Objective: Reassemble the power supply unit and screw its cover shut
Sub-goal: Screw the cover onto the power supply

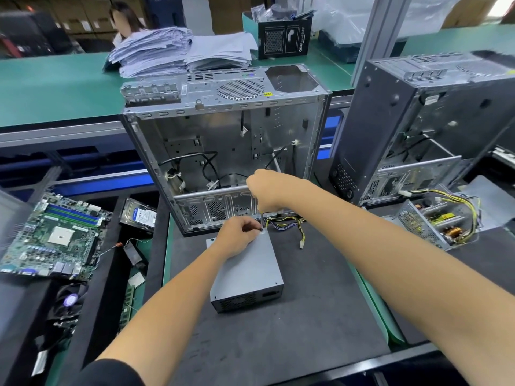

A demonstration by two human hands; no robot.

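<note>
On the dark work mat lay the closed grey metal power supply box, its coloured wire bundle trailing toward the open, stripped silver computer case holding loose black cables; the left hand pinched at the box's far corner; the right hand, raised above, gripped a slim upright screwdriver.

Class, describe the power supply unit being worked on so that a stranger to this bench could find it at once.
Start at the open computer case in the middle of the bench; on the dark mat just in front of it lies the closed grey power supply unit. Unlike the opened power supply to the right, its cover is on, and the left hand and the screwdriver in the right hand meet at its far corner.
</note>
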